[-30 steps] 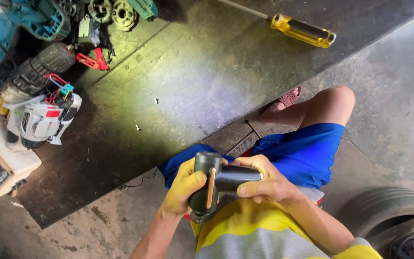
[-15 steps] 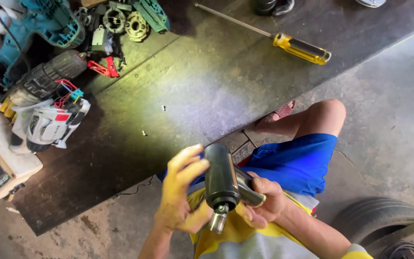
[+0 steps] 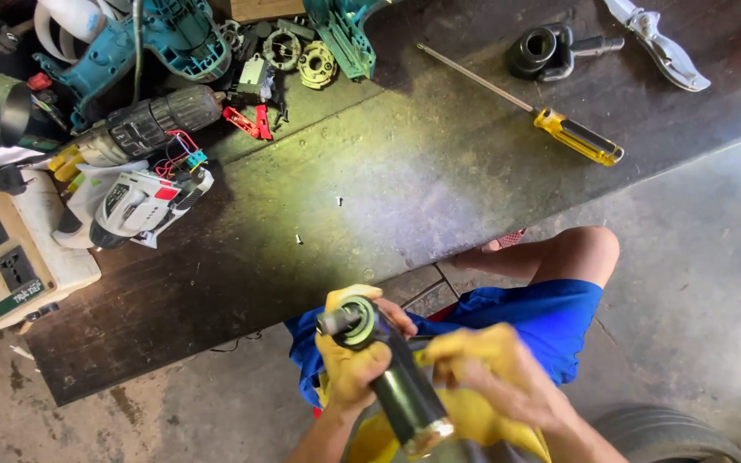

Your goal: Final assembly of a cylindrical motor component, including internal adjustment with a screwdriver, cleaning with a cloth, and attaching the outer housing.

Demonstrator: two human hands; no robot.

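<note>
Gripping a dark cylindrical motor housing [image 3: 392, 377] over the lap, the left hand [image 3: 352, 360] is wrapping its fingers tight around the end nearest the shaft, while the right hand [image 3: 495, 377] is closing around the body lower down, blurred. A yellow-handled screwdriver [image 3: 521, 105] is lying well apart on the dark mat [image 3: 422, 197], beside scattered drill parts [image 3: 298, 56].

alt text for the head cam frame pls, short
Seated person's left hand grips a dark cylindrical tool body near its end, while the blurred right hand touches it lower down. Beyond lies a dark work board with a yellow-handled screwdriver and dismantled power-tool parts.
</note>
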